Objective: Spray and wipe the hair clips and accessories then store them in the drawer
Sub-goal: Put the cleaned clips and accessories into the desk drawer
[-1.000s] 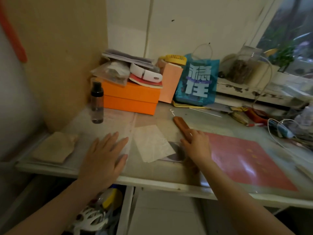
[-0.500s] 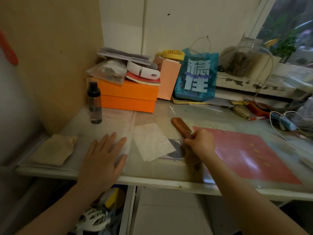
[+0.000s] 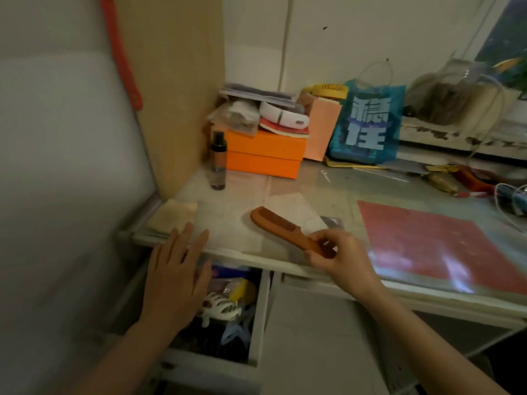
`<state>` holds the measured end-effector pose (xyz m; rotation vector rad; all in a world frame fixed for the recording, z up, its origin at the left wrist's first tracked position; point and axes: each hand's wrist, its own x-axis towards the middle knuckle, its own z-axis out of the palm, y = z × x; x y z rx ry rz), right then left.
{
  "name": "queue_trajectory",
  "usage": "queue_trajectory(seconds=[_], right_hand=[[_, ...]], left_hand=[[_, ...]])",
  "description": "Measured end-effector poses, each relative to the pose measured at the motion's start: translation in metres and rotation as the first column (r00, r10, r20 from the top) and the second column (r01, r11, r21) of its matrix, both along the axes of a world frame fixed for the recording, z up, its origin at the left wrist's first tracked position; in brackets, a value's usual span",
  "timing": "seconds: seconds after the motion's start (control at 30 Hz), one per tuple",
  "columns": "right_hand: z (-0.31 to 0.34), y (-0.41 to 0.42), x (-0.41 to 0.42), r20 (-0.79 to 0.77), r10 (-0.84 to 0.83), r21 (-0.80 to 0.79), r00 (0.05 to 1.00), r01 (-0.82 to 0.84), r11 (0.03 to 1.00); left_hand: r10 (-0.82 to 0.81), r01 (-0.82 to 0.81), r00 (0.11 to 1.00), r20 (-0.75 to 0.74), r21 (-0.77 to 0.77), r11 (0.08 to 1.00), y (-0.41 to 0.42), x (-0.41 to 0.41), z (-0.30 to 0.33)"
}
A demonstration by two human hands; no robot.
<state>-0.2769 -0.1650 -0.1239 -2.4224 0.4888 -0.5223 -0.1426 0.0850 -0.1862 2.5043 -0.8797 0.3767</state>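
Note:
My right hand (image 3: 339,253) grips the handle end of a brown wooden comb (image 3: 281,228), lifted off the desk with its teeth end pointing up-left. With fingers straight, my left hand (image 3: 176,276) hovers flat over the open drawer (image 3: 258,323) at the desk's front edge. Inside the drawer lie a white claw clip (image 3: 221,307), a pale blue clip (image 3: 236,332) and a yellow item (image 3: 241,289). A small clear spray bottle with a black cap (image 3: 218,161) stands at the back left. A folded beige cloth (image 3: 172,216) lies at the desk's left edge.
An orange box (image 3: 265,155) with papers and a white device stands behind the bottle, beside a peach bag (image 3: 322,128) and a blue bag (image 3: 366,126). A red sheet (image 3: 427,243) lies under the glass top at right. Cables and clutter fill the far right. A beige panel walls the left.
My right hand has lifted the comb off the desk and swung it left toward the drawer. My left hand has left the desktop and now hovers over the open drawer. The view turned left.

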Motion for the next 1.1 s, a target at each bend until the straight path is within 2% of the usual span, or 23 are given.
queue_trajectory(seconds=[0.17, 0.27, 0.43, 0.67, 0.8, 0.93, 1.1], right_hand=[[-0.008, 0.069, 0.001, 0.002, 0.21, -0.05, 0.978, -0.209, 0.977], [-0.03, 0.102, 0.004, -0.034, 0.259, -0.047, 0.965, -0.26, 0.964], [-0.067, 0.138, 0.02, -0.116, 0.262, -0.067, 0.958, -0.271, 0.96], [-0.078, 0.154, 0.055, -0.23, 0.214, -0.111, 0.949, -0.244, 0.963], [-0.09, 0.152, 0.062, -0.269, 0.211, -0.044, 0.94, -0.231, 0.972], [-0.094, 0.15, 0.059, -0.345, 0.251, -0.069, 0.904, -0.291, 0.954], [-0.099, 0.148, 0.057, -0.335, 0.271, -0.024, 0.902, -0.296, 0.955]], left_hand=[[0.107, -0.106, 0.993, -0.051, 0.026, 0.994, 0.059, -0.009, -0.014], [0.119, -0.12, 0.991, -0.056, -0.016, 0.993, 0.074, -0.013, -0.021], [0.132, -0.135, 0.988, -0.085, -0.029, 0.99, 0.082, -0.017, -0.029], [0.2, -0.198, 0.976, -0.091, 0.031, 0.98, 0.081, -0.018, -0.032], [0.2, -0.193, 0.976, -0.091, 0.079, 0.978, 0.081, -0.017, -0.032], [0.19, -0.181, 0.976, -0.103, 0.086, 0.98, 0.083, -0.015, -0.031], [0.179, -0.167, 0.979, -0.096, 0.12, 0.979, 0.082, -0.015, -0.032]])
